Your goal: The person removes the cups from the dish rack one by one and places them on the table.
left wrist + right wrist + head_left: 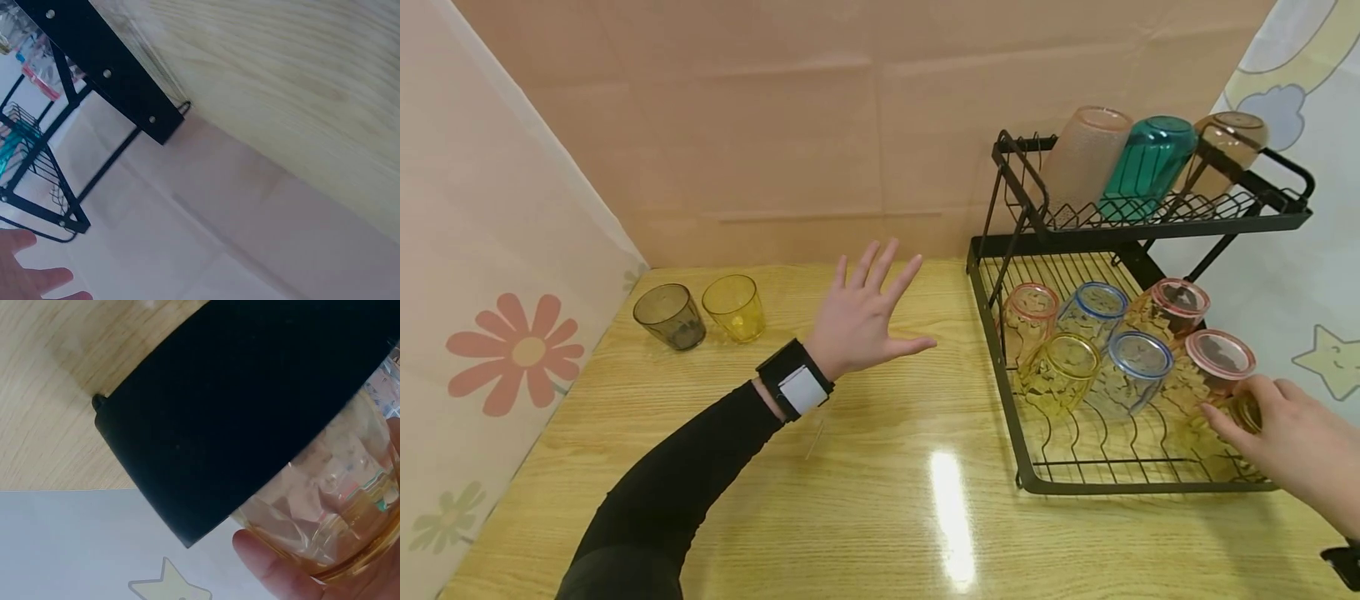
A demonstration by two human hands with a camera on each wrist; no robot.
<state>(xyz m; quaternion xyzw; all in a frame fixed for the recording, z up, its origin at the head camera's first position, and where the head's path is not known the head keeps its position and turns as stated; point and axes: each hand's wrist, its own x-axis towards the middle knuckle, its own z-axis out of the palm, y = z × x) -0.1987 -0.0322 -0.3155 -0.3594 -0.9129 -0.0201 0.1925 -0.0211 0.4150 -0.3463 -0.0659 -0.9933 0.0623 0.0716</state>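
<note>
My right hand grips an upside-down yellow glass at the front right corner of the rack's lower tier. In the right wrist view, the thumb and fingers lie around the glass's rounded base, and its other end is hidden behind the rack's dark side plate. Right behind this hand stands a pink-based glass, also upside down. My left hand is held over the table with fingers spread and nothing in it. Part of its fingers shows at a corner of the left wrist view.
The black two-tier rack stands on the wooden table at right. More upturned glasses, including a yellow one, fill its lower tier; a teal tumbler and two others lean above. A grey-brown glass and a yellow tumbler stand upright at left.
</note>
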